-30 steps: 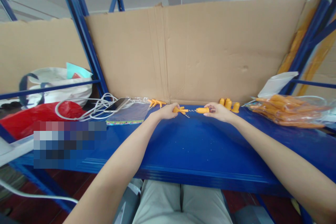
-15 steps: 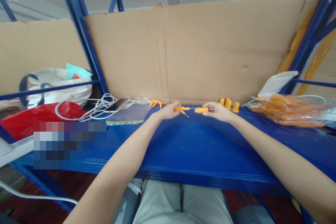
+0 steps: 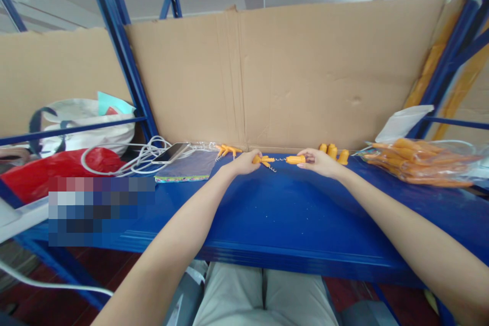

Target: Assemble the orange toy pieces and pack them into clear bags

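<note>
My left hand (image 3: 247, 162) is closed round orange corkscrews (image 3: 267, 159) at the back of the blue table. One metal spiral points right and another slants down to the right. Fingers of my right hand (image 3: 317, 162) grip an orange plastic sleeve (image 3: 294, 160) by its right end. The sleeve lies in line with the upper spiral, whose tip is close to its left end; I cannot tell whether they touch. Left of my left hand lie more orange corkscrews (image 3: 228, 150). Several orange sleeves (image 3: 331, 151) stand just behind my right hand.
On the right lies a clear bag of orange pieces (image 3: 416, 160). A phone (image 3: 171, 153), white cables (image 3: 151, 155) and a flat packet (image 3: 187, 165) are on the left, with a red bag (image 3: 64, 170) beyond. A cardboard panel (image 3: 298, 76) rises behind the blue table (image 3: 267, 214).
My right hand has shifted the sleeve slightly to the right and turned it, so it now lines up with the spiral. My left hand has hardly moved.
</note>
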